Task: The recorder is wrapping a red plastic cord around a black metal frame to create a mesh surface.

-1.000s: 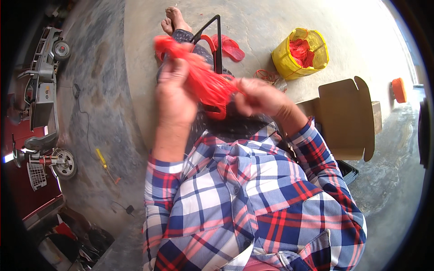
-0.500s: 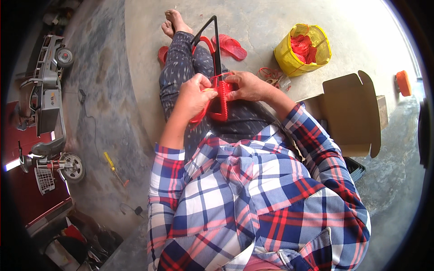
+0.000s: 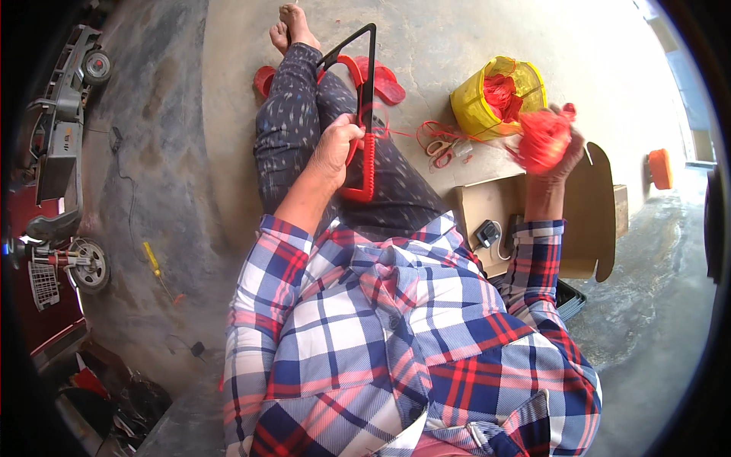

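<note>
My left hand [image 3: 337, 148] is closed around the side of a black open frame [image 3: 371, 68] that rests over my legs. Red cord is wound in a tight ridged covering [image 3: 370, 167] along the frame's near part. Out to the right, my right hand [image 3: 572, 152] grips a loose bundle of red cord [image 3: 542, 141], blurred by motion. A thin red strand [image 3: 400, 132] runs from the frame across the floor. Just beyond the bundle stands a yellow basket [image 3: 468, 103] with more red cord [image 3: 500, 97] inside.
Scissors [image 3: 439, 151] lie beside the basket. An open cardboard box [image 3: 601, 198] at my right holds a black adapter [image 3: 487, 233] with a pale cable. Red slippers [image 3: 388, 85] sit by my legs. Leftward are a yellow-handled tool [image 3: 151, 259] and a grey vehicle [image 3: 61, 145].
My right hand has left the frame and swung right, now holding a red cord bundle. My left hand has shifted its hold onto the frame's side. The view has shifted slightly.
</note>
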{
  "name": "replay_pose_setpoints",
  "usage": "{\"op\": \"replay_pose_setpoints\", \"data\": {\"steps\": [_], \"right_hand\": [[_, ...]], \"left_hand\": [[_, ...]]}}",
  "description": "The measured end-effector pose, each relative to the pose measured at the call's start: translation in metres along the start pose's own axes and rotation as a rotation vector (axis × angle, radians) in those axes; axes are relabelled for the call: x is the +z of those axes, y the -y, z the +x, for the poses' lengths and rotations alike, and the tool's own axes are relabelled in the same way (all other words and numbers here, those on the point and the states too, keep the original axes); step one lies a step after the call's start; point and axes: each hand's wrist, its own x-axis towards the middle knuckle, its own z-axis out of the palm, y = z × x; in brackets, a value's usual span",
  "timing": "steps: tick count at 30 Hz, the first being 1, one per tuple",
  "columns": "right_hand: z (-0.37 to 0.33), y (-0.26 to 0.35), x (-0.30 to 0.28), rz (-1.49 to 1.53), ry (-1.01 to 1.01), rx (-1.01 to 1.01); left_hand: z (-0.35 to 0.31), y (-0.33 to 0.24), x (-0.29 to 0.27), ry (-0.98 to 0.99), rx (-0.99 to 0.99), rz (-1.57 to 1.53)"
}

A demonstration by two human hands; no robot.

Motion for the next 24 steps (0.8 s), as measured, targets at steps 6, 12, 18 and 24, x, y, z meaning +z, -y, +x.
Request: {"op": "replay_pose_setpoints", "data": {"steps": [6, 12, 18, 24], "right_hand": [[-0.004, -0.018, -0.015, -0.198, -0.106, 0.116], [-0.024, -0.146, 0.037, -0.845, 0.205, 0.582], [-0.037, -0.106, 0.103, -0.622, 0.220, 0.575], [-0.051, -0.100, 0.113, -0.525, 0.220, 0.566]], "left_hand": [[-0.002, 0.004, 0.001, 0.004, 0.022, 0.021], [-0.004, 0.002, 0.011, 0.017, 0.022, -0.067], [0.005, 0.005, 0.003, 0.015, -0.025, -0.091], [0.001, 0.002, 0.015, -0.106, 0.015, -0.013]]}}
